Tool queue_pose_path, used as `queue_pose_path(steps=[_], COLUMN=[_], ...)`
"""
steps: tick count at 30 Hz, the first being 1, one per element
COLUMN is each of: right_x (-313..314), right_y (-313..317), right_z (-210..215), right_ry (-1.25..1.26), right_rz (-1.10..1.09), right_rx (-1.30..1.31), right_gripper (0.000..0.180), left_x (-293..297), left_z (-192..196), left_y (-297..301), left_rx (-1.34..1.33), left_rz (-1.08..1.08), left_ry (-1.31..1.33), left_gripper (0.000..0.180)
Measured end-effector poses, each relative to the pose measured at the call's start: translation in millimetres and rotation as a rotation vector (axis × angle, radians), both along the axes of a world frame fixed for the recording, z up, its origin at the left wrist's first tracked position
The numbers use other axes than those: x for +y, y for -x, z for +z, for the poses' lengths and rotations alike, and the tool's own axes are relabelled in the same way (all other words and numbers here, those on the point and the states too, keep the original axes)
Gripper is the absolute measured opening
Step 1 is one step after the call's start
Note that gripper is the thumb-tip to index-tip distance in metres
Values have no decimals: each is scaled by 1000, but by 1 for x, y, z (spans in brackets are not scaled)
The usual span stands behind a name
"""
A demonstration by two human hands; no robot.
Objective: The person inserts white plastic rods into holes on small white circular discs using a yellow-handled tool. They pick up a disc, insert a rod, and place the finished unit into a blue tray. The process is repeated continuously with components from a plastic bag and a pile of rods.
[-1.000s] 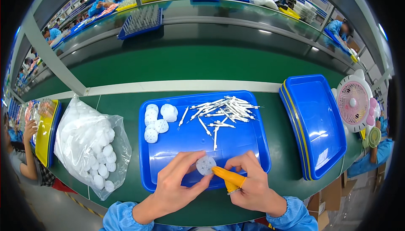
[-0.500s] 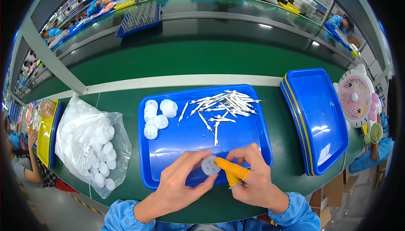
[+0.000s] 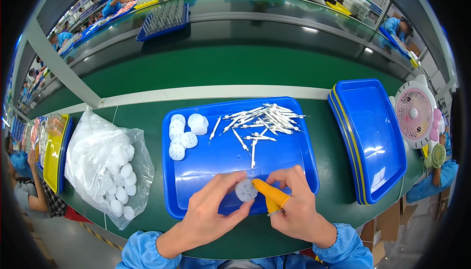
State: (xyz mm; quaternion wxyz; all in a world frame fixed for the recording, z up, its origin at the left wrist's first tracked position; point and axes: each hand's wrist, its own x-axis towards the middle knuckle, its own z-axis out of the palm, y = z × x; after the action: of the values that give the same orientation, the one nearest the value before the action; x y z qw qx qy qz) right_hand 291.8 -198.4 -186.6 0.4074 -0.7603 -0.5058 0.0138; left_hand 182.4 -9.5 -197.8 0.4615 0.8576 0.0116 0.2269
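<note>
My left hand pinches a round, translucent whitish plastic cap between thumb and index finger, over the near edge of the blue tray. Yellow finger cots cover fingers of my right hand. One covered fingertip presses on the cap's upper right rim, and the other fingers are curled in. Whether a small part sits between them is hidden. Several similar caps lie at the tray's left. A heap of thin white sticks with fine wire-like ends lies at its far right.
A clear plastic bag full of white caps lies left of the tray. Stacked blue and yellow trays stand right, beside a pink and white fan. Across the green bench, a blue tray of upright pieces sits near co-workers.
Both hands stay at the cap. The right hand's yellow-covered fingers have shifted slightly, with the lower one tucked closer in. The whole view has moved a little.
</note>
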Motion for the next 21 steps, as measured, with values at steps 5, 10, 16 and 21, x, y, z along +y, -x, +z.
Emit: queue_pose_path(steps=[5, 10, 16, 21], right_x=[1, 4, 2, 4], right_y=[3, 4, 1, 1], right_z=[2, 1, 0, 0], right_ry=[-65, -17, -32, 10], right_rz=[57, 54, 48, -17], right_rx=[-10, 12, -39, -11], right_gripper=[46, 46, 43, 41], left_x=[-1, -1, -1, -2], left_z=[0, 1, 2, 1], left_y=[2, 3, 3, 2], left_rx=[17, 69, 66, 67], left_rz=[-14, -40, -45, -32], left_ry=[-3, 22, 32, 46], left_gripper=[60, 60, 60, 61])
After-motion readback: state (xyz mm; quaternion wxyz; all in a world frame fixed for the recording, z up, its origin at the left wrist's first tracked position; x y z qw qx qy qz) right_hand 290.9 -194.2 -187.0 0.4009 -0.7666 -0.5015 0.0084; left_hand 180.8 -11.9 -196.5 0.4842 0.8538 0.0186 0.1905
